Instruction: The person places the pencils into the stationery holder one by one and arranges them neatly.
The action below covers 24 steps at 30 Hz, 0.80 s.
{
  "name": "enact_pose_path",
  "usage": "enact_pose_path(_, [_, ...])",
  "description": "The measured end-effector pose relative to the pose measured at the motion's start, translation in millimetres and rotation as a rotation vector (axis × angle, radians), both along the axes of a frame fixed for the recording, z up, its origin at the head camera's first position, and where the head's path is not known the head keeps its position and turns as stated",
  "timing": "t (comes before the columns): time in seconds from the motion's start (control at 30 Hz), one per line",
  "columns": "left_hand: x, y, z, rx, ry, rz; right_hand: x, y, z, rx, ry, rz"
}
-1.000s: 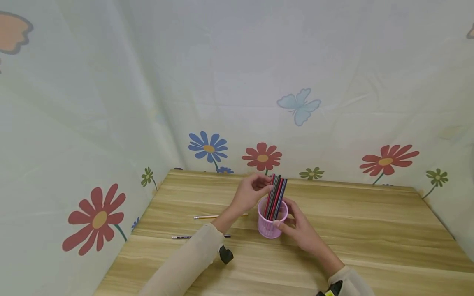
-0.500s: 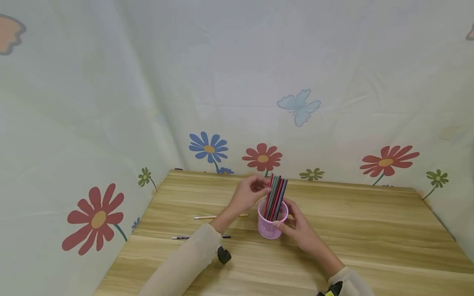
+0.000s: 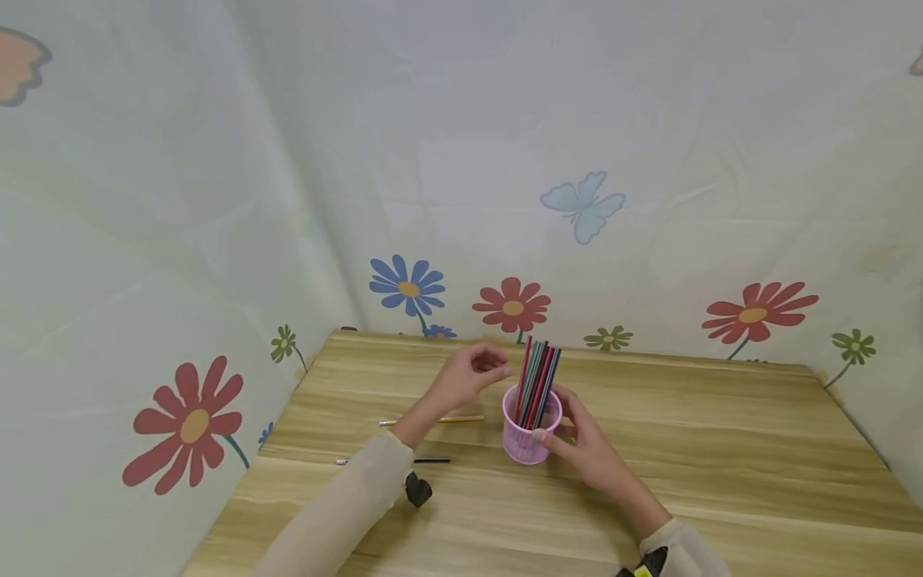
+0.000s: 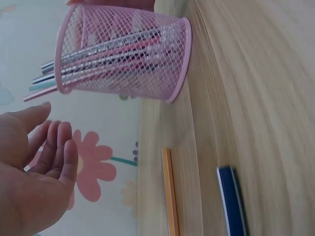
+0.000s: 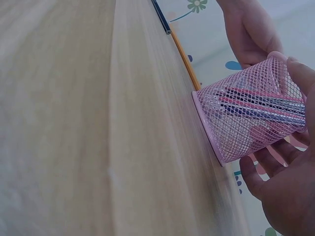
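A pink mesh pencil cup [image 3: 525,449] stands upright on the wooden table. Several pencils [image 3: 537,385], red, green and dark, lean inside it with their upper ends above the rim. My right hand [image 3: 593,458] holds the cup from the right, thumb at the near rim and fingers around the far side. Just left of the pencil tops is my left hand [image 3: 465,377], its fingers loosely bent. In the left wrist view nothing lies in that hand [image 4: 42,172], and a small gap separates it from the pencils.
Left of the cup, a yellow pencil [image 3: 461,418] and a dark pencil [image 3: 433,459] lie on the table [image 3: 721,449], partly hidden by my left arm. Behind the table hangs a cloth backdrop [image 3: 649,264] printed with flowers and a butterfly.
My left hand has let go of the pencils in the cup and moved a little to the left. The right hand has stayed on the cup.
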State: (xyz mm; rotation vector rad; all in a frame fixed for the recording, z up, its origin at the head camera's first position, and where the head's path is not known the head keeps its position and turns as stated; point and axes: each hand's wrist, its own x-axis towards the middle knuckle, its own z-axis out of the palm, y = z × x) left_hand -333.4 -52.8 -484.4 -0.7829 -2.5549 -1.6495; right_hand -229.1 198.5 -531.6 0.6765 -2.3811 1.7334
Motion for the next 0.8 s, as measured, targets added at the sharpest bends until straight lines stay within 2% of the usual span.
enact_pose_path(0.3, [-2.4,-24.3,-3.8,-0.144,0.015,-0.030,0.6,0,1.5,0.011,-0.038,-0.013])
enact_pose_path(0.4, [-2.6,-33.1,-8.6,-0.210,0.022,-0.060,0.5,0,1.1,0.011,-0.023,-0.008])
enact_pose_path(0.57, [-3.5,-47.3,-19.5,-0.335,0.014,-0.072,0.4,0,1.5,0.011,-0.034,-0.005])
enact_pose_path(0.67, [-2.5,-53.5,-23.7,-0.378,0.011,-0.091,0.6,0,1.7,0.009,-0.039,-0.003])
enact_pose_path(0.8, [0.3,-57.8,-26.7,-0.408,-0.004,-0.144,0.5,0,0.7,-0.002,-0.027,-0.001])
